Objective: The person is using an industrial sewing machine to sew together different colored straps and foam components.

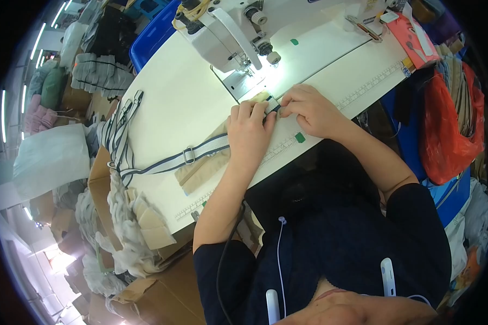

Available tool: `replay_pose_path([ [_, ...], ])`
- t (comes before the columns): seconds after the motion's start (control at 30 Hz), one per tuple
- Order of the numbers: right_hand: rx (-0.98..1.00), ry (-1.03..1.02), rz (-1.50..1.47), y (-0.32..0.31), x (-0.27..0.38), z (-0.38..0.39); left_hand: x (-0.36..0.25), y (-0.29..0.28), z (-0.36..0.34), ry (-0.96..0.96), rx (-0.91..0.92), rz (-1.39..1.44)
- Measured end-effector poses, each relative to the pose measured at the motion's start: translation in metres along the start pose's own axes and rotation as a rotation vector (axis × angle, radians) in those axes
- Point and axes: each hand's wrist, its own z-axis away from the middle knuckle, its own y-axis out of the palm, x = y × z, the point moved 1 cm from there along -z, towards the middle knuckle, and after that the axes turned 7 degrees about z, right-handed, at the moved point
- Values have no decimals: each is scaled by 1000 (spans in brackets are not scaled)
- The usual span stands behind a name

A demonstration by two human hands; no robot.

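My left hand [249,130] has its fingers curled on a white strap with navy stripes [211,147] and the beige fabric [200,169] under it, just in front of the lit needle area of the white sewing machine [244,40]. My right hand [309,111] pinches the short end of the strap beside my left fingers. A metal slide buckle [188,155] sits on the strap to the left. The strap runs left to a pile of similar striped straps [119,130] at the table's edge.
The white table [173,103] carries rulers, small tools [366,30] and a pink box [409,40]. A red plastic bag [439,146] hangs at the right. A blue bin [143,40] is behind the table; cardboard boxes [157,295] and wrapped bundles [100,76] crowd the left.
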Motion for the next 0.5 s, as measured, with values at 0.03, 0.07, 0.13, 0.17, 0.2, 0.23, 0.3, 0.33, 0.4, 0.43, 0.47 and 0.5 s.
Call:
replay_pose_path([
  [0.03, 1, -2, 0, 0, 1, 0, 1, -1, -1, 9, -8, 13],
  [0.07, -1, 6, 17, -1, 2, -1, 1, -1, -1, 17, -17, 27],
  [0.13, 3, 5, 27, 1, 2, -2, 4, 2, -1, 28, -34, 35],
  [0.17, 6, -20, 52, 0, 2, -2, 6, 2, -1, 45, -49, 47],
  [0.2, 10, -44, 78, 1, 1, -2, 9, 3, -2, 40, -54, 45],
  [0.23, 14, -50, 77, 1, 0, -4, 13, 2, -4, 60, -52, 68],
  [0.3, 30, -78, 123, 2, -2, -7, 22, 1, -9, 79, -55, 91],
  [0.33, 32, -82, 124, 2, -4, -12, 27, -1, -13, 97, -42, 93],
  [0.4, 156, -111, 151, -1, -8, -25, 36, -4, -19, 121, -22, 66],
  [0.43, 153, -114, 154, -3, -10, -31, 37, -5, -21, 125, -26, 65],
  [0.47, 211, -100, 131, -5, -12, -36, 37, -6, -23, 83, 14, 69],
  [0.5, 269, -86, 108, -5, -14, -40, 39, -7, -26, 42, 54, 73],
])
